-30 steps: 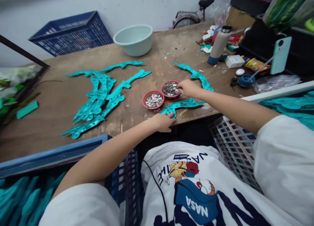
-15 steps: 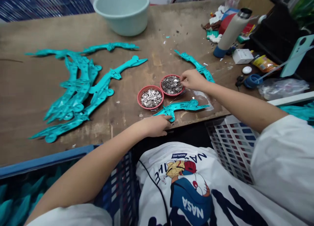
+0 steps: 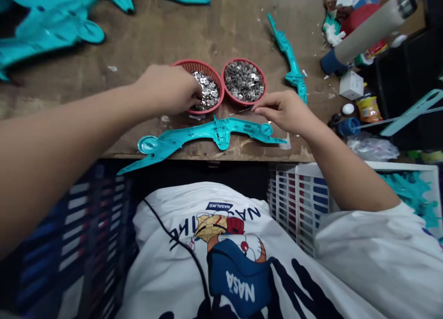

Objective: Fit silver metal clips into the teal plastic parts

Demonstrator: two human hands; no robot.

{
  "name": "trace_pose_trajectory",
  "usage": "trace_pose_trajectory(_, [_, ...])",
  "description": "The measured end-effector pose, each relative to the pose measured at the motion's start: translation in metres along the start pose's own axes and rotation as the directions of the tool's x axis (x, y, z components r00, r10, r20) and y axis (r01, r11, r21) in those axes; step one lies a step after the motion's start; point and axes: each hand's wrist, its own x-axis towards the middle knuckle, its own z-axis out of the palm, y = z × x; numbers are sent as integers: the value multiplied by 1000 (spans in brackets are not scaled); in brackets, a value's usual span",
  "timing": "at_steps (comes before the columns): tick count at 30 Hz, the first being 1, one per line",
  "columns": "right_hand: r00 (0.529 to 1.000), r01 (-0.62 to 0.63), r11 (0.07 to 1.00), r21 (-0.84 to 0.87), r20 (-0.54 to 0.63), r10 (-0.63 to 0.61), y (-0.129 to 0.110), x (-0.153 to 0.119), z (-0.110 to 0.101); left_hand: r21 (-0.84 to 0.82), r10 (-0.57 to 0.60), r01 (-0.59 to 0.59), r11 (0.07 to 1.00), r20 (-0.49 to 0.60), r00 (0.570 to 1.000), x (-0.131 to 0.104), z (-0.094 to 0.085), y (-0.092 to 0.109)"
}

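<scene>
My left hand (image 3: 171, 89) reaches into the left red basket (image 3: 180, 63), its fingers curled down against small shiny metal clips (image 3: 209, 89); what they pinch is hidden. My right hand (image 3: 285, 110) is closed, thumb and forefinger pinching the end of a thin metal stick-like tool (image 3: 241, 111) just below the right red basket (image 3: 245, 59). That basket is filled with darker small metal pieces (image 3: 244, 81). In front of both hands, a long turquoise plastic bow-shaped part (image 3: 199, 132) lies along the table edge, touched by neither hand.
More turquoise parts (image 3: 51, 28) are piled at the upper left, and another one (image 3: 290, 58) lies to the right. A bottle (image 3: 367, 33), a small white box (image 3: 351, 85) and a blue cap (image 3: 349, 126) stand at the right. A white crate (image 3: 304, 185) sits below the table edge.
My left hand has left the turquoise part and moved up into the left basket. My right hand has come down from the right basket to the thin tool. The view has tilted down.
</scene>
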Motion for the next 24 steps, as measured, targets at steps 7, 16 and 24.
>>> trace_pose_trajectory(7, [872,68,985,-158,489,18,-10,5,13,234,-183,158,959,88,979,-71,-66,89])
trace_pose_trajectory(16, [896,225,973,58,380,-230,-19,-1,20,359,-117,84,929,72,990,-87,-74,107])
trace_pose_trajectory(24, [896,347,932,-107,332,-296,-2,2,19,421,-32,24,907,10,999,-74,-59,80])
